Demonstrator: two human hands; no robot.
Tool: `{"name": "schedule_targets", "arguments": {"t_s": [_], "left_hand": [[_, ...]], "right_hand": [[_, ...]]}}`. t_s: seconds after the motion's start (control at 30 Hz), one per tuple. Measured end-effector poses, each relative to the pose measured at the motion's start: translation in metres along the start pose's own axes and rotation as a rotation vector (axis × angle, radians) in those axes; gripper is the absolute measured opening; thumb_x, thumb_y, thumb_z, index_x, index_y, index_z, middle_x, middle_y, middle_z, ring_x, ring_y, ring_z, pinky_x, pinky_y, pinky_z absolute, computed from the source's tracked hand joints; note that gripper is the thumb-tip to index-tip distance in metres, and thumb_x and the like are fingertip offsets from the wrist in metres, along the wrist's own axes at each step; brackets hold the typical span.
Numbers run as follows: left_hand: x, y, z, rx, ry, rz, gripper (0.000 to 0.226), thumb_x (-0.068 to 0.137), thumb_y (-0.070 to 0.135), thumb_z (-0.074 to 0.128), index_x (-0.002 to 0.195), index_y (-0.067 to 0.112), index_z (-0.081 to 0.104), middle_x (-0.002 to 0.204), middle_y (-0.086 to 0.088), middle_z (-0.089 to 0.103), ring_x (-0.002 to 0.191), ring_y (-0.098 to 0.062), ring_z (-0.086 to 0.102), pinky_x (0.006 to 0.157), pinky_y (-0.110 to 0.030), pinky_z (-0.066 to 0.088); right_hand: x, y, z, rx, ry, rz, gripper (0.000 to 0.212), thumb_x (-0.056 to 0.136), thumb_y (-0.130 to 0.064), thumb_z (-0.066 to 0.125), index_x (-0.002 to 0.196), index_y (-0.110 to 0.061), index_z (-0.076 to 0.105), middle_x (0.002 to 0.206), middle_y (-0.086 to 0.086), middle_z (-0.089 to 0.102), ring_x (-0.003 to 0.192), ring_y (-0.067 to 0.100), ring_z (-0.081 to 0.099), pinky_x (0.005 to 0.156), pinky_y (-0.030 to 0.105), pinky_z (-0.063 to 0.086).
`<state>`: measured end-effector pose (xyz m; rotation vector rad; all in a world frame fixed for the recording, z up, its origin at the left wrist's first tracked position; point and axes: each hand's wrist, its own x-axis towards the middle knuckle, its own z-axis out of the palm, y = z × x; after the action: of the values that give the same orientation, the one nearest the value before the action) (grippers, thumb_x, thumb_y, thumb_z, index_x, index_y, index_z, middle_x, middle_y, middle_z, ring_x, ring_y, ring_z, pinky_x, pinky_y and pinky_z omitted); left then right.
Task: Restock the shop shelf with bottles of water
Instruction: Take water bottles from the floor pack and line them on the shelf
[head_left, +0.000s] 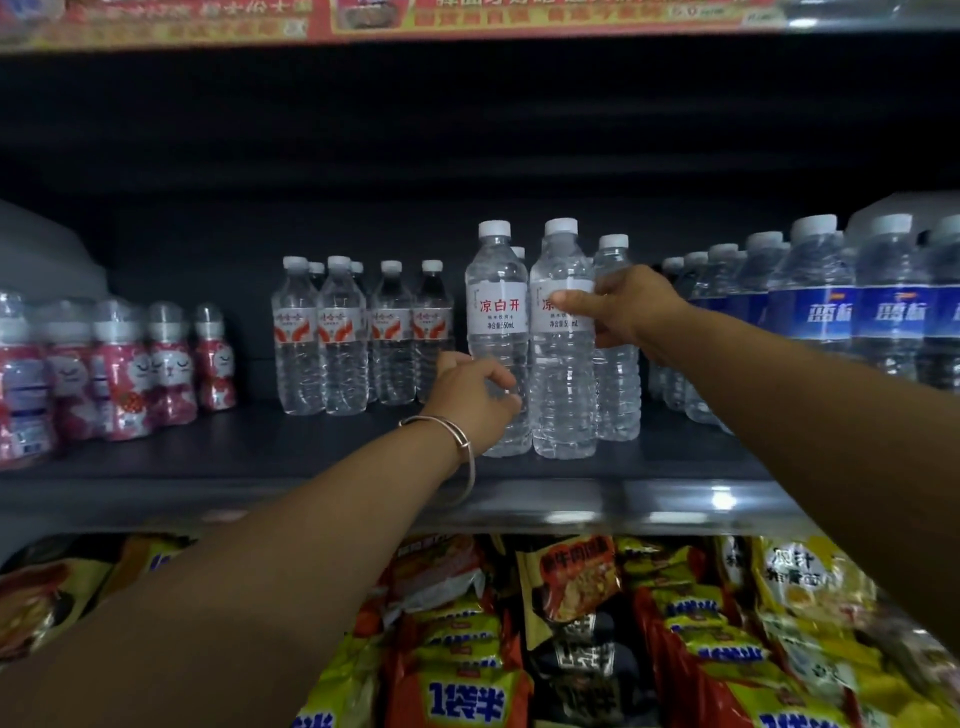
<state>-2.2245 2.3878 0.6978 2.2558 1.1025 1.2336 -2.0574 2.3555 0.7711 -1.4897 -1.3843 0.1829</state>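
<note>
While we line up stock on the dark shelf (311, 457), our left hand (475, 389) curls around one clear white-capped water bottle (496, 291); our right hand (623, 306) pinches its neighbour (563, 395) upright, likely squaring the row.

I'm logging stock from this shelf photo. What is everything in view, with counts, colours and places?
White-label water bottles: at least four, clear with white caps, shelf middle.
Orange-label water bottles: at least six, clear, left of those.
Pink cartoon bottles: about five, far left.
Blue-label water bottles: many, right.
Shelf: one, dark.
Snack packets: many, yellow and orange, lower shelf.
Bangle: one, silver, left wrist.
Left hand: grips the left front bottle.
Right hand: grips the neighbouring bottle.
</note>
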Motion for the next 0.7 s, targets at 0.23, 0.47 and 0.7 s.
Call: {"name": "schedule_targets", "arguments": {"t_s": [0.23,0.47,0.7], "left_hand": [[-0.02,0.001,0.006,0.21,0.128,0.128,0.02,0.088,0.013,0.055,0.108,0.014,0.056,0.13,-0.006,0.035,0.118,-0.024,0.04,0.102,-0.032,0.037],[-0.081,0.012,0.031,0.357,0.163,0.389,0.036,0.085,0.01,0.052,0.119,0.02,0.047,0.128,0.0,0.039,0.122,-0.02,0.034,0.099,-0.031,0.021],[-0.167,-0.017,0.089,0.4,0.077,0.368,0.042,0.082,0.016,0.056,0.122,0.021,0.047,0.128,0.0,0.043,0.12,-0.022,0.038,0.098,-0.033,0.023]], "right_hand": [[-0.044,0.002,0.005,-0.513,0.196,-0.144,0.051,0.087,-0.047,0.06,0.121,-0.009,0.055,0.112,0.01,0.062,0.095,0.024,0.059,0.076,0.032,0.049],[-0.122,0.043,0.013,-1.01,0.28,-0.489,0.051,0.088,-0.027,0.06,0.134,-0.01,0.047,0.136,0.01,0.05,0.117,0.034,0.044,0.092,0.042,0.035],[-0.223,0.128,0.026,-0.995,0.206,-0.572,0.047,0.067,-0.015,0.068,0.112,-0.004,0.062,0.125,0.017,0.059,0.102,0.037,0.058,0.078,0.04,0.046]]}}
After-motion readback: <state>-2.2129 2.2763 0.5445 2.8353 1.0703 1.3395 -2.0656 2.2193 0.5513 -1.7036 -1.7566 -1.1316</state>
